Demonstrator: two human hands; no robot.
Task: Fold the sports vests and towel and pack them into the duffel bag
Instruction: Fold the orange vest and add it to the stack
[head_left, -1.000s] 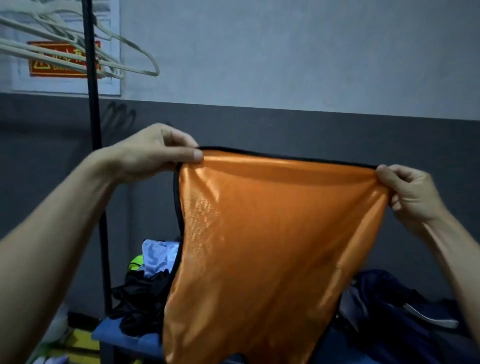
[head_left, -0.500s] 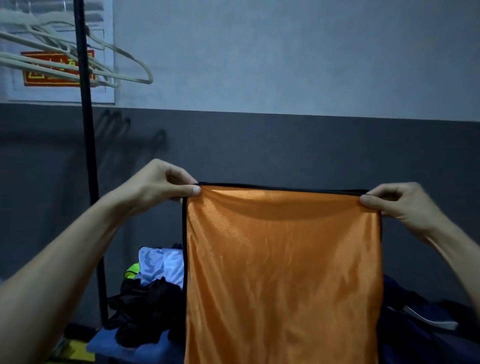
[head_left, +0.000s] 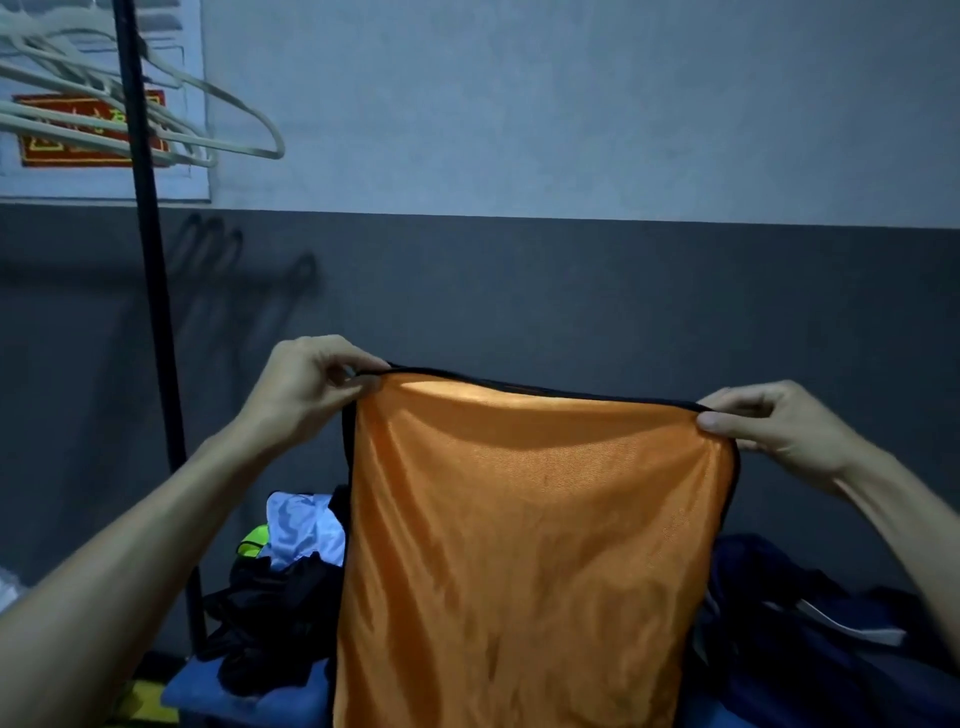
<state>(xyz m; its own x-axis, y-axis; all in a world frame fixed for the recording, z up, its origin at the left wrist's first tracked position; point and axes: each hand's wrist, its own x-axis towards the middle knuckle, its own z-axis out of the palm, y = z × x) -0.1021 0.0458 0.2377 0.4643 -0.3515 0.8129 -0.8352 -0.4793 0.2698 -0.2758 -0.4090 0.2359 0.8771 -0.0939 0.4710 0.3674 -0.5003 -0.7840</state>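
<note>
An orange mesh sports vest (head_left: 530, 545) with black trim hangs flat in front of me, stretched by its top edge. My left hand (head_left: 317, 384) pinches its top left corner. My right hand (head_left: 769, 426) pinches its top right corner. Behind the vest on the left lies a heap of clothes: a black garment (head_left: 270, 608), a light blue one (head_left: 304, 525) and a neon yellow bit (head_left: 252, 543). A dark navy duffel bag (head_left: 810, 639) sits at the lower right, partly hidden by the vest.
A black pole (head_left: 150, 322) of a clothes rack rises at the left, with several pale hangers (head_left: 171, 119) on top. A red sign (head_left: 88, 130) hangs on the wall. The clothes lie on a blue surface (head_left: 249, 696).
The vest went from a slanted hang to a flat, squared hang, and both hands dropped lower in view. My hands still pinch the same top corners.
</note>
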